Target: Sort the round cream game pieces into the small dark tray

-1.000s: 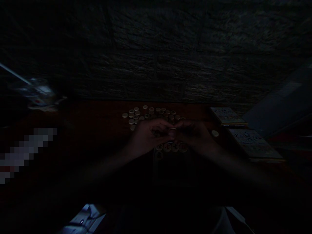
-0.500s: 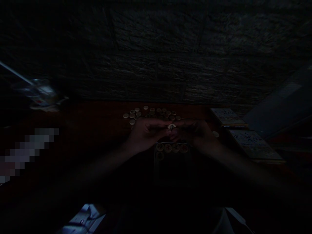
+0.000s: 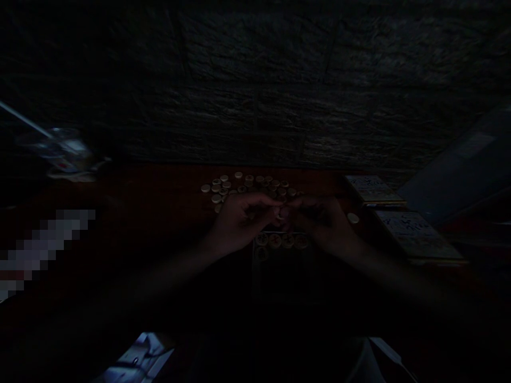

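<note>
My left hand (image 3: 241,218) and my right hand (image 3: 329,221) meet at their fingertips above the near side of the loose pieces. Both are closed in a pinch around one round Chinese chess piece (image 3: 281,213), now mostly hidden by the fingers. Just below them lies a shallow dark tray (image 3: 287,279) with a row of Chinese chess pieces (image 3: 274,241) along its far edge. Another piece (image 3: 262,254) sits under the row's left end. Beyond my hands, several loose pieces (image 3: 249,180) are scattered, some face up with dark characters.
One pale piece (image 3: 353,218) lies right of my right hand, beside two flat boxes (image 3: 419,234) with writing on top. A clear plastic cup (image 3: 69,151) stands at the far left of the dark reddish table (image 3: 159,186). A stone wall (image 3: 255,106) rises behind. The light is very dim.
The piece between my fingertips has turned, so its marked face no longer shows. My hands have stayed in nearly the same place.
</note>
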The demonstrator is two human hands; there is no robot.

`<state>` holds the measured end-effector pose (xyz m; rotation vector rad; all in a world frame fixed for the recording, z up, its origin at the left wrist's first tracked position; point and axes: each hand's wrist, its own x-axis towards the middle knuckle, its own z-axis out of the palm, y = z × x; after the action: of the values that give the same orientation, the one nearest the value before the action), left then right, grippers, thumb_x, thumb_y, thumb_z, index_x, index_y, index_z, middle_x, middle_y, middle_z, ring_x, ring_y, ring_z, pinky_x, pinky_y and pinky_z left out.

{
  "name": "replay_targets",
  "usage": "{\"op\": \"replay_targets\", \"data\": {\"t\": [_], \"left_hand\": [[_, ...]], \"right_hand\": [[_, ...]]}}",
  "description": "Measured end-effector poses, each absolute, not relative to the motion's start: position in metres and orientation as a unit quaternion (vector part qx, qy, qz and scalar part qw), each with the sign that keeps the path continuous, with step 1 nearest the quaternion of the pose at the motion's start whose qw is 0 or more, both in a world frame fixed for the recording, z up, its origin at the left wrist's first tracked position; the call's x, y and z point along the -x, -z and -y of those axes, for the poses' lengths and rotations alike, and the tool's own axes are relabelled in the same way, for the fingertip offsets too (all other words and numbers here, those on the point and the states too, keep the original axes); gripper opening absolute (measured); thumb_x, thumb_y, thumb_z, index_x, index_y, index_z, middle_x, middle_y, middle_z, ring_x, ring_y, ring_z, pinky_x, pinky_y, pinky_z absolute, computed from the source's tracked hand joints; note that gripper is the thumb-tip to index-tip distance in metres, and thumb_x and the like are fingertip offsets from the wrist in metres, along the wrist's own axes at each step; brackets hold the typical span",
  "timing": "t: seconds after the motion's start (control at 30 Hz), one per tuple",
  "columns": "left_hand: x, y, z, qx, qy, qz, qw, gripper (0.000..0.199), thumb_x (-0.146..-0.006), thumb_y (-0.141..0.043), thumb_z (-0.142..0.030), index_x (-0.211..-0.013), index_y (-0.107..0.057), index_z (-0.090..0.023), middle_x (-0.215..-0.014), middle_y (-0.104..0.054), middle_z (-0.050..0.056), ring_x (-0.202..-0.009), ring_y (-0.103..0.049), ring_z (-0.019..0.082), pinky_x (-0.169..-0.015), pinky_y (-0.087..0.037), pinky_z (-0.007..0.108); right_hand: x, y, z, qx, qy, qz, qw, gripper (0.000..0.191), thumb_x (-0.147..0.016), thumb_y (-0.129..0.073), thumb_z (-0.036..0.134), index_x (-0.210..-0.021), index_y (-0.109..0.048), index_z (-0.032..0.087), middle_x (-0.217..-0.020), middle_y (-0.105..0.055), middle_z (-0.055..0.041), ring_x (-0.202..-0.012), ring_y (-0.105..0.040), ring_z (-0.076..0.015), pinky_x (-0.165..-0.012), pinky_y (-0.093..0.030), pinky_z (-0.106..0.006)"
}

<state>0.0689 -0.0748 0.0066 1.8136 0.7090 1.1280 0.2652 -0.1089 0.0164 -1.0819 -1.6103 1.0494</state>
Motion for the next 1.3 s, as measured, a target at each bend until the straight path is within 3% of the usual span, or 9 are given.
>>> {"op": "replay_targets", "data": {"t": [0.23, 0.37, 0.47, 0.7, 0.83, 1.03, 1.3], "left_hand": [[-0.073, -0.006, 0.079, -0.717, -0.444, -0.258, 0.471, 0.015, -0.086, -0.074, -0.022, -0.099, -0.075, -0.016, -0.091, -0.082, 0.007, -0.080, -0.079, 0.019, -0.073, -0.065, 0.027], [-0.074, -0.003, 0.079, -0.726, -0.438, -0.259, 0.463, 0.021, -0.082, -0.077, -0.021, -0.102, -0.075, -0.017, -0.090, -0.082, 0.006, -0.078, -0.079, 0.020, -0.067, -0.064, 0.026], [-0.072, 0.000, 0.077, -0.732, -0.432, -0.262, 0.457, 0.026, -0.080, -0.081, -0.022, -0.105, -0.075, -0.018, -0.095, -0.082, 0.006, -0.083, -0.079, 0.020, -0.072, -0.064, 0.027], [-0.072, -0.003, 0.078, -0.728, -0.427, -0.263, 0.468, 0.025, -0.079, -0.083, -0.021, -0.102, -0.074, -0.018, -0.093, -0.082, 0.005, -0.082, -0.079, 0.020, -0.072, -0.064, 0.027], [-0.071, -0.002, 0.076, -0.720, -0.439, -0.261, 0.470, 0.025, -0.079, -0.084, -0.024, -0.101, -0.074, -0.017, -0.089, -0.082, 0.005, -0.080, -0.079, 0.019, -0.072, -0.064, 0.026], [-0.071, 0.000, 0.070, -0.713, -0.460, -0.273, 0.453, 0.027, -0.078, -0.084, -0.022, -0.102, -0.074, -0.017, -0.091, -0.082, 0.005, -0.082, -0.080, 0.020, -0.075, -0.065, 0.027], [-0.070, -0.004, 0.069, -0.709, -0.459, -0.284, 0.454, 0.027, -0.082, -0.080, -0.023, -0.109, -0.074, -0.018, -0.092, -0.083, 0.006, -0.082, -0.080, 0.020, -0.076, -0.065, 0.029]], "right_hand": [[-0.267, -0.015, 0.109, 0.438, -0.464, 0.619, 0.459, 0.034, -0.084, -0.077, 0.051, -0.080, -0.074, 0.018, -0.066, -0.072, -0.0019, -0.052, -0.066, -0.0125, -0.046, -0.051, -0.021], [-0.265, -0.015, 0.109, 0.452, -0.482, 0.597, 0.456, 0.034, -0.076, -0.084, 0.050, -0.079, -0.072, 0.018, -0.059, -0.069, 0.0003, -0.046, -0.063, -0.0116, -0.041, -0.048, -0.020], [-0.265, -0.015, 0.110, 0.465, -0.498, 0.579, 0.447, 0.036, -0.071, -0.088, 0.049, -0.078, -0.070, 0.018, -0.056, -0.067, 0.0016, -0.042, -0.060, -0.0104, -0.037, -0.045, -0.018], [-0.263, -0.016, 0.109, 0.462, -0.498, 0.574, 0.458, 0.036, -0.066, -0.092, 0.045, -0.077, -0.071, 0.018, -0.060, -0.068, 0.0017, -0.045, -0.060, -0.0094, -0.041, -0.047, -0.018], [-0.264, -0.015, 0.109, 0.456, -0.510, 0.566, 0.460, 0.033, -0.069, -0.090, 0.043, -0.084, -0.073, 0.018, -0.060, -0.068, 0.0021, -0.046, -0.059, -0.0100, -0.042, -0.046, -0.020], [-0.265, -0.011, 0.106, 0.445, -0.490, 0.582, 0.472, 0.032, -0.074, -0.087, 0.041, -0.094, -0.078, 0.019, -0.078, -0.076, -0.0029, -0.061, -0.067, -0.0138, -0.053, -0.053, -0.024], [-0.265, -0.015, 0.107, 0.424, -0.502, 0.568, 0.495, 0.027, -0.081, -0.082, 0.041, -0.098, -0.081, 0.020, -0.075, -0.076, -0.0035, -0.063, -0.068, -0.0141, -0.060, -0.056, -0.026]]}}
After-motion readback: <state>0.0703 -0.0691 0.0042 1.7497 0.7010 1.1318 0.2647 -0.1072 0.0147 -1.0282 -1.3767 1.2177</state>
